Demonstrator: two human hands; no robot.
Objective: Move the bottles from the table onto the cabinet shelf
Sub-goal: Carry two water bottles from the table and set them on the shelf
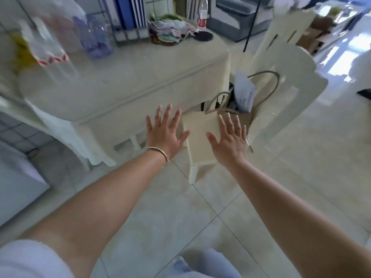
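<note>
Both my arms reach forward over the floor, below the near edge of the cream table (140, 77). My left hand (163, 135), with a bangle at the wrist, is spread flat and holds nothing. My right hand (229, 139) is spread the same way and is empty too. On the table's left stand blurred bottles: a clear one with a red-and-white label (51, 47) and two bluish ones (94, 35). A clear bottle with a red label (202, 15) stands at the far end. No cabinet shelf can be made out.
A cream chair (289, 93) stands right of the table with a brown paper bag (239, 109) on its seat. A pile of cloths (170, 29) and a dark round coaster (203, 36) lie at the table's far end. Tiled floor lies in front of me.
</note>
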